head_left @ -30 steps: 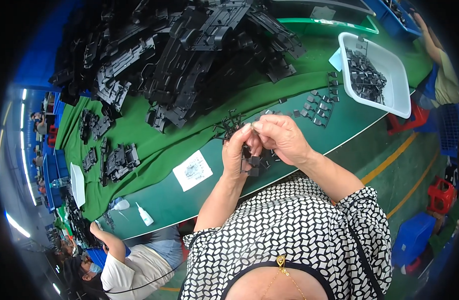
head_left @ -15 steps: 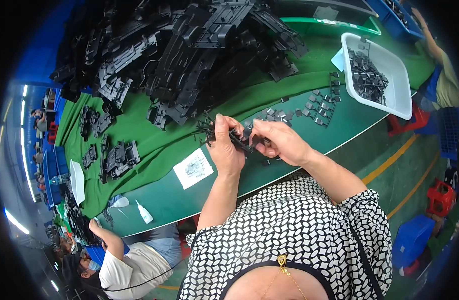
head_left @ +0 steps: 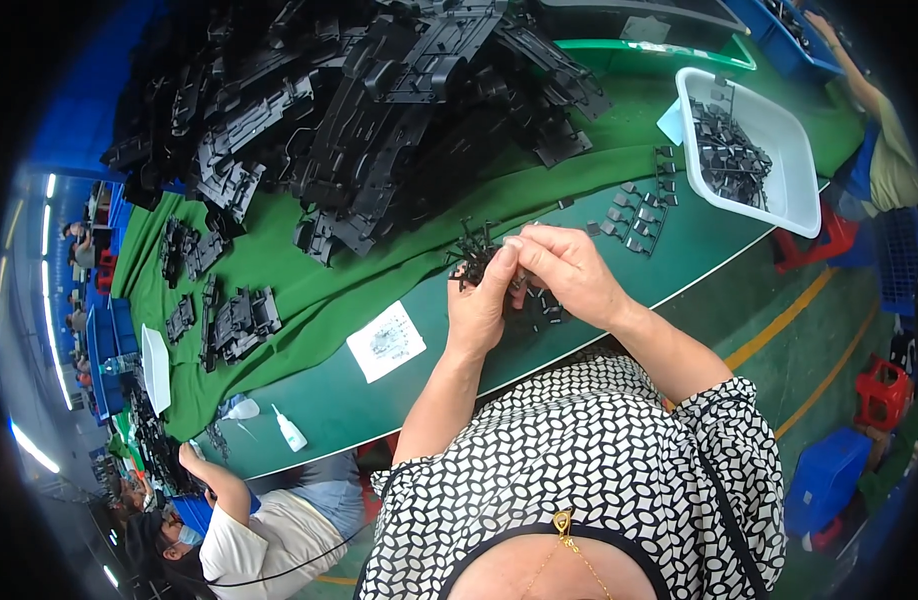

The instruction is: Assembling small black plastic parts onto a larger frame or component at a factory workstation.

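Note:
Above the green table my left hand (head_left: 479, 312) is closed round a bunch of thin black plastic runners (head_left: 471, 250), whose ends stick up past the thumb. Pressed close against it is my right hand (head_left: 581, 280), thumb and fingers pinched together where the two hands meet. Whatever the right fingertips grip is hidden. Several small black plastic pieces (head_left: 549, 308) show below the hands at the table's near side. To the right lies a black runner frame with flat tabs attached (head_left: 639, 218).
A white tub (head_left: 805, 190) holding black parts stands at the right. Large black moulded panels (head_left: 369, 140) are heaped at the back on green cloth (head_left: 279, 230). A printed paper (head_left: 386, 341) and white bottle (head_left: 289, 428) lie left. A masked person (head_left: 269, 520) works at lower left.
My left hand and the bunch of runners have moved right, closer to the right hand. The loose pieces seen behind the hands before are now mostly covered by them.

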Action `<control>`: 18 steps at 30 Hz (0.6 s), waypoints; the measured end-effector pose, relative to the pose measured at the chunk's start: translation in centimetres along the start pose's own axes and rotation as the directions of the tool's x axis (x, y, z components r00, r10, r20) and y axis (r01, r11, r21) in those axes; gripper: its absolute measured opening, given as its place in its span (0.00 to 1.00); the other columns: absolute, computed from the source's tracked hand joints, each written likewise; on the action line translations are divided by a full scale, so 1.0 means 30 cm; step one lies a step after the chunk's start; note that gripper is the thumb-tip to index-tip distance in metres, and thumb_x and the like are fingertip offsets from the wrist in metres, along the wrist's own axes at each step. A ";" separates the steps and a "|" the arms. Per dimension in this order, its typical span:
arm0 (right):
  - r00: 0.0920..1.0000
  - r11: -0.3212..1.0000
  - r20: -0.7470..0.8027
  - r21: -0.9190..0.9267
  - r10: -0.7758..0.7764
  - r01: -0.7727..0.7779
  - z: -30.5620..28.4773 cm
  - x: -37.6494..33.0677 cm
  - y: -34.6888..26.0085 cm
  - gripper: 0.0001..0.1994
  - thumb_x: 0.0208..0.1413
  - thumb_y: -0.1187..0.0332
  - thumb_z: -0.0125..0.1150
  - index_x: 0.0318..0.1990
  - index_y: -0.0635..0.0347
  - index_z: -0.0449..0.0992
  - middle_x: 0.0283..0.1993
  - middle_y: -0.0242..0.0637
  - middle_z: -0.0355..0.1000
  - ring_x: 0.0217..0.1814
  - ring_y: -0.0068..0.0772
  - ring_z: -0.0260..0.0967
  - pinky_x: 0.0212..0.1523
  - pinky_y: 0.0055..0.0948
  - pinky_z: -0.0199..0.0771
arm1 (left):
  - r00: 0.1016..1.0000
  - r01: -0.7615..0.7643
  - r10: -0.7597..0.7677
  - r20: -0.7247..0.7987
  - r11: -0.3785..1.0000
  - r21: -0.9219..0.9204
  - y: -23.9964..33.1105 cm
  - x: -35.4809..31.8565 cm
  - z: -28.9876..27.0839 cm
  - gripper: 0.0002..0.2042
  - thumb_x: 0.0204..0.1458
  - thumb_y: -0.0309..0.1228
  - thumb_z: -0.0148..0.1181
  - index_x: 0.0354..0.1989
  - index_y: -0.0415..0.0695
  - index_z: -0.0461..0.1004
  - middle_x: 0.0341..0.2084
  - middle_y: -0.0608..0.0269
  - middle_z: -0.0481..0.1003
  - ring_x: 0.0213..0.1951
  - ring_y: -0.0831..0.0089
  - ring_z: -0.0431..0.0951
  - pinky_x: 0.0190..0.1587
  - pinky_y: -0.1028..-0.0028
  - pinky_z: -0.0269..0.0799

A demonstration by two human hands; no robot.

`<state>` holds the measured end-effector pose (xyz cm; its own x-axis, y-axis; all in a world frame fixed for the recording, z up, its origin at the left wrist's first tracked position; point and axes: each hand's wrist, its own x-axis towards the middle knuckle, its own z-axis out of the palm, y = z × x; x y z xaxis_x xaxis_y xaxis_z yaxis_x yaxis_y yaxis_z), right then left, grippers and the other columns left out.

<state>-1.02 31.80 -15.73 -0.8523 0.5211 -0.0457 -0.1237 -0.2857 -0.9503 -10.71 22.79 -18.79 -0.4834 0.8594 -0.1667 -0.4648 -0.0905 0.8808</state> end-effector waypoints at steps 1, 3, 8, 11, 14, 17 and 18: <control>0.999 0.999 0.019 0.027 0.030 -0.030 -0.006 0.000 -0.011 0.13 0.58 0.66 0.46 0.24 0.65 0.68 0.21 0.29 0.65 0.20 0.17 0.63 0.21 0.17 0.63 | 1.000 0.001 -0.001 0.000 0.999 -0.046 0.005 -0.003 0.003 0.13 0.52 0.37 0.53 0.21 0.41 0.68 0.17 0.69 0.66 0.17 0.80 0.65 0.16 0.81 0.60; 0.998 0.997 0.039 0.056 0.058 -0.060 -0.020 0.003 -0.010 0.13 0.58 0.67 0.45 0.23 0.64 0.68 0.21 0.29 0.65 0.20 0.17 0.63 0.20 0.16 0.61 | 1.000 0.016 -0.017 -0.006 0.994 -0.106 0.019 -0.007 0.014 0.12 0.52 0.36 0.53 0.21 0.42 0.67 0.16 0.69 0.66 0.16 0.81 0.64 0.16 0.81 0.59; 0.982 0.968 0.075 0.169 0.174 -0.185 -0.025 0.010 0.016 0.16 0.59 0.61 0.45 0.23 0.60 0.69 0.20 0.28 0.65 0.19 0.14 0.63 0.16 0.13 0.51 | 0.999 0.046 -0.047 0.000 0.992 -0.116 0.014 -0.006 0.010 0.13 0.52 0.37 0.52 0.20 0.43 0.67 0.15 0.69 0.65 0.16 0.81 0.64 0.16 0.82 0.58; 0.983 0.969 0.122 0.190 0.137 -0.159 -0.036 0.007 0.021 0.15 0.58 0.61 0.47 0.24 0.61 0.69 0.22 0.29 0.66 0.20 0.15 0.63 0.17 0.13 0.57 | 0.996 0.093 -0.089 0.026 0.981 -0.172 0.004 -0.006 -0.001 0.13 0.52 0.38 0.52 0.20 0.43 0.67 0.15 0.69 0.65 0.15 0.81 0.63 0.16 0.82 0.58; 0.996 0.964 0.029 0.253 0.083 -0.087 -0.001 -0.012 0.043 0.13 0.58 0.63 0.47 0.28 0.64 0.69 0.25 0.29 0.66 0.19 0.18 0.62 0.17 0.13 0.59 | 0.990 0.139 -0.143 -0.008 0.968 -0.209 0.014 -0.016 0.015 0.13 0.52 0.39 0.51 0.20 0.45 0.66 0.15 0.70 0.64 0.14 0.81 0.62 0.16 0.82 0.57; 0.995 0.947 -0.038 0.312 0.092 -0.075 0.026 -0.018 0.055 0.11 0.57 0.65 0.48 0.28 0.63 0.69 0.24 0.30 0.66 0.19 0.18 0.62 0.19 0.16 0.65 | 0.983 0.150 -0.169 -0.074 0.966 -0.211 0.015 -0.018 0.022 0.13 0.52 0.39 0.50 0.20 0.47 0.64 0.14 0.72 0.62 0.13 0.82 0.59 0.15 0.82 0.55; 0.988 0.917 -0.095 0.390 0.125 -0.079 0.038 -0.018 0.054 0.11 0.56 0.67 0.49 0.25 0.62 0.68 0.22 0.29 0.65 0.18 0.15 0.58 0.18 0.17 0.65 | 0.981 0.146 -0.169 -0.098 0.966 -0.212 0.014 -0.018 0.020 0.13 0.52 0.39 0.49 0.19 0.47 0.63 0.13 0.72 0.60 0.12 0.83 0.58 0.14 0.82 0.54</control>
<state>-1.34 30.15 -16.89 -0.8092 0.5549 -0.1931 -0.2447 -0.6170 -0.7480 -10.21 22.60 -18.08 -0.4680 0.8089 -0.3559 -0.6768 -0.0691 0.7330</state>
